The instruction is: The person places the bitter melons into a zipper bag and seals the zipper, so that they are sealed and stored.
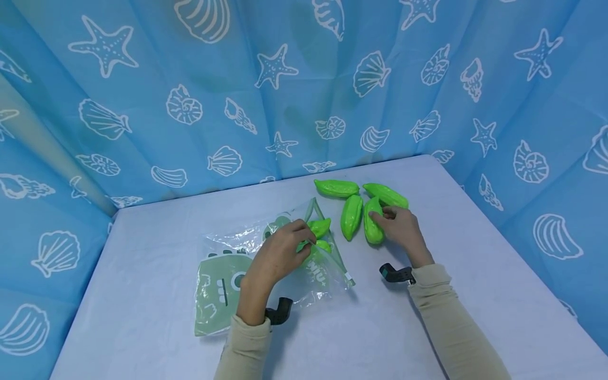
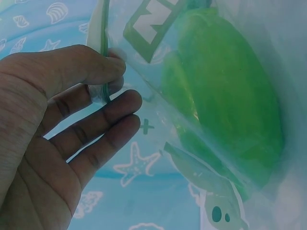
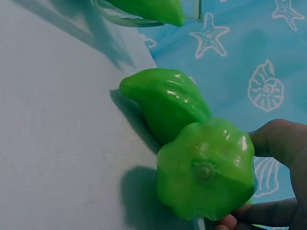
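Note:
A clear zip bag (image 1: 214, 303) with green prints lies on the table, its mouth facing right. My left hand (image 1: 280, 250) pinches the bag's rim between thumb and index finger, lifting it; the other fingers are loosely bent in the left wrist view. Inside the bag are glossy green ridged fruits (image 1: 319, 228), seen through the plastic. My right hand (image 1: 401, 229) holds a similar green ridged fruit (image 3: 206, 170), thumb on one side and fingers on the other. Just beside it lies another green fruit (image 1: 351, 217). Part of the right fingers is hidden behind the held fruit.
Two more green fruits, one at the back left (image 1: 336, 188) and one at the back right (image 1: 386, 195), lie behind the held one. A white cloth covers the table (image 1: 142, 264). Blue curtains (image 1: 304, 105) with shell prints stand behind and at both sides.

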Tool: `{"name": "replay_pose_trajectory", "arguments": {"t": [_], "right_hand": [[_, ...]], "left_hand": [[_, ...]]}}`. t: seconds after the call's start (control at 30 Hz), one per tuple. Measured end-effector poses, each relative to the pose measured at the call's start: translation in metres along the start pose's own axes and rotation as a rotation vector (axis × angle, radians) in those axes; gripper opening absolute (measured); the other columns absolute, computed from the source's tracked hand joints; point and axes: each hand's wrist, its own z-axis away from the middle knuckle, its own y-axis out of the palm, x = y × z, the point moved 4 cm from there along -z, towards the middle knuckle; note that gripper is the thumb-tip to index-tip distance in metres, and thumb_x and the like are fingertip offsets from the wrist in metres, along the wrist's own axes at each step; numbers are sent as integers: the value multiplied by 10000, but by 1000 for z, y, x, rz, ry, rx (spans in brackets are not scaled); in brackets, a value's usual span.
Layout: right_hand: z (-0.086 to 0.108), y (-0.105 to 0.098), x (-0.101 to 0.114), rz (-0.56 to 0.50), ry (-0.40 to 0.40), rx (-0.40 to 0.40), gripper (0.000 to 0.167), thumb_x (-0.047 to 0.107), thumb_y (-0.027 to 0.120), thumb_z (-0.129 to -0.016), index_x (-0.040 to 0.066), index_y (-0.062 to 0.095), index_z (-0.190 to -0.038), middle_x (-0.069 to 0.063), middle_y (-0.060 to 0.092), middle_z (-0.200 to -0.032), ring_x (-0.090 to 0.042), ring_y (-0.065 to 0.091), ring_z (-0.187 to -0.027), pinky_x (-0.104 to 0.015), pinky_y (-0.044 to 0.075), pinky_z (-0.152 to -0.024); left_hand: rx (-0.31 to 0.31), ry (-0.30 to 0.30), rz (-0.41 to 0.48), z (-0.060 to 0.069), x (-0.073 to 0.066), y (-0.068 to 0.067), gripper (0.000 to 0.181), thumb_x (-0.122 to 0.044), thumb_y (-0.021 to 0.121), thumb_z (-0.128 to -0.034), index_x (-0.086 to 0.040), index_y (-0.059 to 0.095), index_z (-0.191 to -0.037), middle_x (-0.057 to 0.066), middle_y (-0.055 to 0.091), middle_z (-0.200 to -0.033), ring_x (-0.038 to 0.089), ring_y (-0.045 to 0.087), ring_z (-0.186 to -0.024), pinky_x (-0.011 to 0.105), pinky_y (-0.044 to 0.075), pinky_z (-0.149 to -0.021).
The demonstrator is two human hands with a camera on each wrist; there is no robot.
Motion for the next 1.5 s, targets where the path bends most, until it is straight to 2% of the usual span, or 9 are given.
{"name": "replay_pose_trajectory", "arguments": {"t": [0.2, 0.37, 0.5, 0.77, 1.07, 1.2, 1.3, 1.5], "right_hand": [[3, -6, 6, -24, 1, -2, 801, 588, 551, -952, -51, 487, -1429, -235, 564, -1313, -378, 530, -1195, -524, 455, -979], [5, -11, 11, -114, -2, -20, 769, 516, 575, -964, -41, 429, -1475, -235, 538, -1348, -381, 508, -1225, -517, 445, -1000], [7, -13, 14, -178, -18, -8, 781, 507, 594, -957, -28, 406, -1494, -240, 511, -1379, -383, 489, -1250, -526, 426, -1019], [10, -14, 20, -265, -52, 18, 794, 485, 640, -937, -19, 398, -1500, -228, 499, -1393, -377, 463, -1282, -521, 387, -1059], [9, -14, 23, -381, -88, 41, 754, 401, 652, -950, -28, 375, -1505, -211, 459, -1423, -345, 432, -1296, -490, 363, -1085], [12, -14, 28, -397, -87, 40, 743, 390, 658, -949, -28, 386, -1501, -202, 458, -1441, -335, 426, -1317, -489, 347, -1108], [13, -12, 33, -404, -94, 32, 710, 364, 669, -944, -25, 418, -1482, -196, 491, -1386, -324, 460, -1256, -468, 381, -1067], [14, -6, 36, -459, -161, 2, 601, 273, 698, -937, -26, 470, -1405, -181, 529, -1269, -270, 501, -1121, -364, 435, -928]], "left_hand": [[2, -7, 4, 1, 0, 0, 125, -19, 725, -885, -100, 753, -977, 9, 629, -1014, 205, 636, -903, 293, 543, -759], [6, -10, 7, 0, 1, 0, 127, -22, 725, -885, -104, 754, -978, 4, 626, -1009, 206, 638, -902, 297, 541, -757], [3, -13, 10, 0, 1, 0, 130, -20, 723, -885, -105, 754, -978, 0, 626, -1009, 206, 639, -902, 298, 541, -753], [-24, 27, 29, 0, 1, 0, 140, 3, 704, -887, -101, 754, -966, 2, 628, -995, 202, 636, -879, 302, 535, -723], [-14, 21, 22, -1, 3, 2, 135, -1, 709, -887, -86, 756, -981, 5, 630, -1006, 208, 638, -894, 308, 539, -735], [-13, 20, 21, -1, 3, 3, 135, 2, 711, -885, -81, 757, -982, 7, 633, -1010, 204, 636, -898, 309, 540, -742], [-10, 15, 17, -1, 3, 3, 134, 0, 710, -887, -84, 755, -980, 6, 632, -1012, 200, 634, -901, 309, 539, -742], [-1, 10, 11, -1, 3, 3, 129, -12, 704, -897, -97, 753, -980, 1, 627, -1013, 199, 631, -896, 306, 535, -732]]}}
